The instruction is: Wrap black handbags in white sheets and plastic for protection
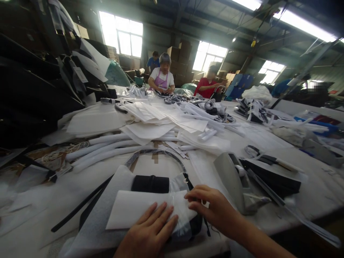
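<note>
My left hand (150,229) flat on a white sheet (134,206), my right hand (206,204) at the clear plastic (180,183)

The pale worktable (326,181) spreads out beneath and beyond both my hands. Well past them, cardboard boxes (182,53) stand stacked, with blue boxes (240,84) to their right; I can't see inside either. Far off to the right of my right hand, a blue tray (331,129) has white tubes lying across it.

The black bag (195,225) lies under my hands, mostly hidden by the sheet; its plastic-wrapped handle (172,153) arches up beyond my fingertips. A grey tape dispenser (228,179) sits just right of my right hand. Ahead of my left hand, a short black roll (150,184) rests beyond the sheet.

My left fingers are spread, pressing down from the near side. My right forearm reaches in from the right, fingers bent, thumb below the forefinger; I can't tell whether they pinch the plastic.
</note>
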A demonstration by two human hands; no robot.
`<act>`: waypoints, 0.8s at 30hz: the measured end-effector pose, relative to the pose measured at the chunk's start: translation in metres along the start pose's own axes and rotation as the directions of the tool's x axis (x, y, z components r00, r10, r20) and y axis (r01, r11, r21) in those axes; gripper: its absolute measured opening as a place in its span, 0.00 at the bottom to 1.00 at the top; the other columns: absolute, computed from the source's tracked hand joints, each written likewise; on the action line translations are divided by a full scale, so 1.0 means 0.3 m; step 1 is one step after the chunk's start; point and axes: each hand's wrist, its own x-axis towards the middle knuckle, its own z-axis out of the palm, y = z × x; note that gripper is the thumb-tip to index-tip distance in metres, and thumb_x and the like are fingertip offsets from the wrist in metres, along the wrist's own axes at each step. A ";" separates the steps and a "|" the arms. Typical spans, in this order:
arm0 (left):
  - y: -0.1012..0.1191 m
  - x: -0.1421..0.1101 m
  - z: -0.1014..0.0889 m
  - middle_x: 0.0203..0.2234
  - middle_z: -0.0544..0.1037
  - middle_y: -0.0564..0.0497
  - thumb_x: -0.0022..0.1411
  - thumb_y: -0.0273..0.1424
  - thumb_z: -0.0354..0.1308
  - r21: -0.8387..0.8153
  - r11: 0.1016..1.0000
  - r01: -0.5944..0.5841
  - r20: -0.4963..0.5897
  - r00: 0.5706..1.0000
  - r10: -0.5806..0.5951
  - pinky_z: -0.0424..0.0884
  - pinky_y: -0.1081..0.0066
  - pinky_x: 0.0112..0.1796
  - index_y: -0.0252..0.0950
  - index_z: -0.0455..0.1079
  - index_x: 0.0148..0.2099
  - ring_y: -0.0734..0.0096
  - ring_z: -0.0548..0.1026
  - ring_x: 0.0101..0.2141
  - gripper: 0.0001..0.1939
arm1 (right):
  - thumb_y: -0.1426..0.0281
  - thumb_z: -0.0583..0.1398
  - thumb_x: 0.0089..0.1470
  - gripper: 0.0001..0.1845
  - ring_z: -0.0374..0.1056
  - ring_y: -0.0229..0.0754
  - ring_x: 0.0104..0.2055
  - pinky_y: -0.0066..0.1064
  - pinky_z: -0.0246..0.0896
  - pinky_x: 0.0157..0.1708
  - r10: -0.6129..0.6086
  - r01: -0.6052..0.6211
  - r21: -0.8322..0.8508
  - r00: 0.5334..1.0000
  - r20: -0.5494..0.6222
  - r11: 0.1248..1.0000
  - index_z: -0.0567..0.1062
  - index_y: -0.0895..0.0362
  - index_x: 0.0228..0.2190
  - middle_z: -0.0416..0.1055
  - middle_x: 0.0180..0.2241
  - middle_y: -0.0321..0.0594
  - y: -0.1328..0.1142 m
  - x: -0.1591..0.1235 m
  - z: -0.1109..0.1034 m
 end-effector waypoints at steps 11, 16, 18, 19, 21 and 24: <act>0.039 0.027 -0.062 0.61 0.69 0.51 0.40 0.20 0.49 -0.164 0.970 0.182 0.068 0.983 -0.174 0.63 0.61 0.62 0.34 0.58 0.65 0.67 0.66 0.62 0.45 | 0.72 0.68 0.48 0.09 0.69 0.40 0.36 0.29 0.61 0.38 0.221 -0.245 0.178 0.964 0.146 0.953 0.80 0.55 0.36 0.73 0.31 0.34 -0.024 -0.074 0.002; 0.043 0.027 -0.064 0.61 0.69 0.50 0.41 0.20 0.49 -0.230 0.946 0.228 0.077 0.973 -0.216 0.62 0.60 0.62 0.35 0.57 0.66 0.66 0.67 0.61 0.46 | 0.71 0.64 0.54 0.09 0.68 0.40 0.37 0.29 0.62 0.41 0.155 -0.203 0.222 0.964 0.215 0.954 0.84 0.50 0.37 0.69 0.33 0.35 -0.032 -0.079 -0.003; 0.044 0.026 -0.066 0.61 0.69 0.50 0.41 0.20 0.50 -0.246 0.940 0.235 0.087 0.972 -0.220 0.62 0.59 0.62 0.36 0.56 0.67 0.65 0.67 0.61 0.46 | 0.70 0.63 0.56 0.09 0.68 0.39 0.38 0.29 0.62 0.42 0.138 -0.188 0.212 0.963 0.231 0.959 0.84 0.49 0.37 0.68 0.33 0.35 -0.037 -0.080 -0.004; 0.044 0.025 -0.066 0.62 0.68 0.50 0.41 0.20 0.50 -0.250 0.938 0.241 0.094 0.970 -0.224 0.62 0.58 0.62 0.36 0.56 0.67 0.65 0.66 0.61 0.46 | 0.70 0.62 0.56 0.10 0.68 0.39 0.37 0.29 0.62 0.42 0.127 -0.178 0.206 0.963 0.236 0.962 0.84 0.49 0.37 0.67 0.33 0.35 -0.039 -0.079 -0.004; 0.045 0.021 -0.065 0.62 0.67 0.50 0.42 0.20 0.50 -0.255 0.935 0.248 0.106 0.968 -0.228 0.61 0.57 0.63 0.37 0.55 0.68 0.65 0.65 0.62 0.47 | 0.70 0.62 0.56 0.11 0.68 0.39 0.37 0.29 0.62 0.42 0.113 -0.166 0.199 0.961 0.253 0.966 0.84 0.48 0.39 0.67 0.32 0.35 -0.036 -0.073 -0.002; 0.045 0.017 -0.061 0.63 0.67 0.50 0.43 0.20 0.50 -0.254 0.933 0.256 0.126 0.965 -0.231 0.61 0.56 0.63 0.37 0.53 0.69 0.64 0.64 0.63 0.47 | 0.71 0.62 0.55 0.11 0.68 0.39 0.36 0.29 0.63 0.41 0.088 -0.135 0.189 0.967 0.241 0.973 0.84 0.48 0.37 0.66 0.32 0.35 -0.022 -0.067 0.002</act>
